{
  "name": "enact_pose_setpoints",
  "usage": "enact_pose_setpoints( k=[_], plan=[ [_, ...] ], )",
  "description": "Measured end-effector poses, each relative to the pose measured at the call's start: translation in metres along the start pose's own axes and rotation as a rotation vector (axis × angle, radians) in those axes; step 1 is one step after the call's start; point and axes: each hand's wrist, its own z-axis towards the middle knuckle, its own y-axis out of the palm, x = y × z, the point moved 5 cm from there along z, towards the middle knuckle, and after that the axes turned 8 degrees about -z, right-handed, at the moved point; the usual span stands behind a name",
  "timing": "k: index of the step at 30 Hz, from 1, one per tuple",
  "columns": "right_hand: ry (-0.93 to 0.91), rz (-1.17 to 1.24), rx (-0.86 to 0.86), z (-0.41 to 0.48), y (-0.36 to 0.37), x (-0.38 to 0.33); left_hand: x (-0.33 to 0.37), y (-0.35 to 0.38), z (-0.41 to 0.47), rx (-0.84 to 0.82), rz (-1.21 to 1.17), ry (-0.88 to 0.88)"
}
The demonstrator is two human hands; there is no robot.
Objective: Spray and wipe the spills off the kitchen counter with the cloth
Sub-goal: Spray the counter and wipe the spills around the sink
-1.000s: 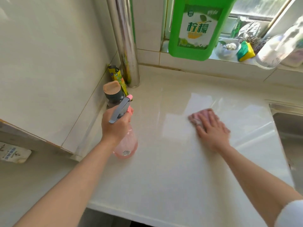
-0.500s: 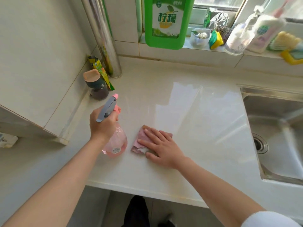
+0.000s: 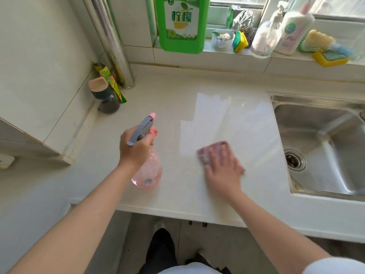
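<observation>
A pink spray bottle (image 3: 147,175) with a grey trigger head stands on the white counter (image 3: 177,119); my left hand (image 3: 136,149) is wrapped around its neck. To its right, my right hand (image 3: 223,167) lies flat, fingers spread, pressing a pink cloth (image 3: 205,153) onto the counter. Most of the cloth is hidden under the palm and blurred by motion. A shiny wet patch of the counter reflects light beyond the cloth. I cannot make out any distinct spill.
A steel sink (image 3: 324,147) lies at the right. A dark jar (image 3: 107,99) and a yellow-green packet (image 3: 110,82) stand by the steel pipe (image 3: 114,46) at the back left. A green detergent jug (image 3: 181,24), bottles and sponges line the windowsill.
My right hand slid the cloth from the far middle to beside the bottle, then back to the right. My left hand kept hold of the spray bottle. The camera view shifted back.
</observation>
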Motion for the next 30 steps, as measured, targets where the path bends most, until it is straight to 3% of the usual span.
enact_pose_setpoints(
  k=[3, 6, 8, 13, 15, 17, 19, 23, 25, 28, 30],
  plan=[
    [-0.481, -0.098, -0.067, -0.042, 0.01, -0.046, -0.006, 0.015, -0.012, -0.006, -0.02, -0.037],
    [-0.641, -0.122, -0.069, -0.056, 0.004, -0.025, -0.006, 0.023, -0.024, -0.008, -0.018, -0.034],
    [-0.528, -0.088, -0.064, -0.049, 0.0, 0.016, -0.004, 0.024, -0.031, -0.022, 0.002, -0.015],
    [0.096, -0.011, 0.001, -0.033, -0.016, 0.135, -0.01, 0.011, -0.045, 0.028, 0.016, -0.017],
    [0.327, 0.003, 0.016, -0.038, -0.014, 0.141, -0.014, 0.006, -0.048, 0.058, 0.015, -0.03],
    [0.426, 0.027, 0.028, -0.046, -0.01, 0.115, -0.015, 0.004, -0.05, 0.069, 0.018, -0.03],
    [0.288, 0.051, 0.017, -0.055, -0.001, 0.067, -0.014, 0.006, -0.049, 0.062, 0.028, -0.028],
    [-0.211, 0.041, -0.042, -0.084, 0.015, -0.047, -0.011, 0.015, -0.049, 0.011, 0.069, -0.013],
    [-0.355, 0.005, -0.069, -0.096, 0.019, -0.077, -0.007, 0.017, -0.049, -0.044, 0.089, 0.009],
    [-0.402, 0.0, -0.084, -0.096, 0.015, -0.062, -0.007, 0.015, -0.047, -0.086, 0.086, 0.021],
    [-0.303, 0.005, -0.082, -0.097, 0.012, -0.024, -0.007, 0.012, -0.046, -0.085, 0.072, 0.012]
  ],
)
